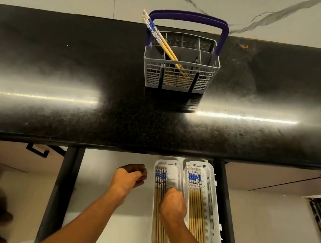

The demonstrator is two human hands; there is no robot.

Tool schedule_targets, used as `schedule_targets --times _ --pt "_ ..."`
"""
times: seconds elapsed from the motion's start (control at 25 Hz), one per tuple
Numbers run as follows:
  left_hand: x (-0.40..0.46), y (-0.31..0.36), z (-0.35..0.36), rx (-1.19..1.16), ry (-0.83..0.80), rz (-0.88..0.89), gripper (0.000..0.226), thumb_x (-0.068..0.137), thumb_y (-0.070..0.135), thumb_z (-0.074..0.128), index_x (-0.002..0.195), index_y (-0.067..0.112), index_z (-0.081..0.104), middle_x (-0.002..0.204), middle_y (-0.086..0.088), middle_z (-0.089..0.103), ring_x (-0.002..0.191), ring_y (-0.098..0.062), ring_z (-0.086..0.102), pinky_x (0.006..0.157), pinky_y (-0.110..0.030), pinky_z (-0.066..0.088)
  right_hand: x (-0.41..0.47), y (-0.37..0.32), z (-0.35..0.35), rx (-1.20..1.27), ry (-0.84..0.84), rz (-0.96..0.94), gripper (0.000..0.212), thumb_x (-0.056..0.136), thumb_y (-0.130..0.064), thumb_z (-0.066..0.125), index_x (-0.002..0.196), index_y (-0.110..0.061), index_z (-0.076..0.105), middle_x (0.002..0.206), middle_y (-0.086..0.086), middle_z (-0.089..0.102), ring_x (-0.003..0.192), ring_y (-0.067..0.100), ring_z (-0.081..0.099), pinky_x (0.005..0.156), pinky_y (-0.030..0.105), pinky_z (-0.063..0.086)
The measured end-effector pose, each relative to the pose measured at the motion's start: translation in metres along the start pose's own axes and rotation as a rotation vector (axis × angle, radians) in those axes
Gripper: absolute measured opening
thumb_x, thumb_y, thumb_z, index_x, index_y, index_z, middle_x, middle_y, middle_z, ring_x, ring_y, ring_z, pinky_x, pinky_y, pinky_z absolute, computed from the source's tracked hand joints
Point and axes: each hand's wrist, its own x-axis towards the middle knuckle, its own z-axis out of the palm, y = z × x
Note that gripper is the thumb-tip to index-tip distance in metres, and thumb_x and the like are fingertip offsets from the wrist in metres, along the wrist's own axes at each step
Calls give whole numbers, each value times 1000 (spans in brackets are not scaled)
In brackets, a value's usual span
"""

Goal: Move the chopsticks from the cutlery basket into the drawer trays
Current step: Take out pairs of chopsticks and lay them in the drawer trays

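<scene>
A grey cutlery basket [202, 79] with a dark blue handle stands on the black counter. A few bamboo chopsticks [164, 43] with blue-and-white tops lean out of its left side. Below, in the open drawer, two white trays lie side by side. The left tray [154, 184] holds several chopsticks [160, 177], and so does the right tray [213, 204] with its own row [196, 195]. My right hand [173, 205] is down in the left tray with curled fingers on the chopsticks there; its fingertips are hidden. My left hand [129, 177] hovers over the bare drawer floor, fingers loosely curled, holding nothing.
The glossy black counter [76, 86] overhangs the back of the drawer. The drawer's white floor [98, 206] stretches left of the trays, between dark side rails. Closed cabinet fronts with black handles flank the drawer. A marble-look wall rises behind the basket.
</scene>
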Motion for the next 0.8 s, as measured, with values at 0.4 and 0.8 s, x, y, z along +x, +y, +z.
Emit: schedule_targets --times 0.4,0.8 --pt "-7 14 1 16 -22 49 15 90 3 62 103 7 70 103 -15 74 96 -25 72 84 -35 59 -6 -1 -5 -38 13 -65 18 99 -10 52 113 -9 64 103 6 72 89 16 71 78 25 60" --pt "-86 146 22 31 -275 385 19 89 12 68 107 10 70 98 -12 77 91 -22 75 81 -33 61 -33 -65 -145 447 563 -572 22 96 -32 57 111 -18 67 93 -3 70 81 7 65 74 21 57"
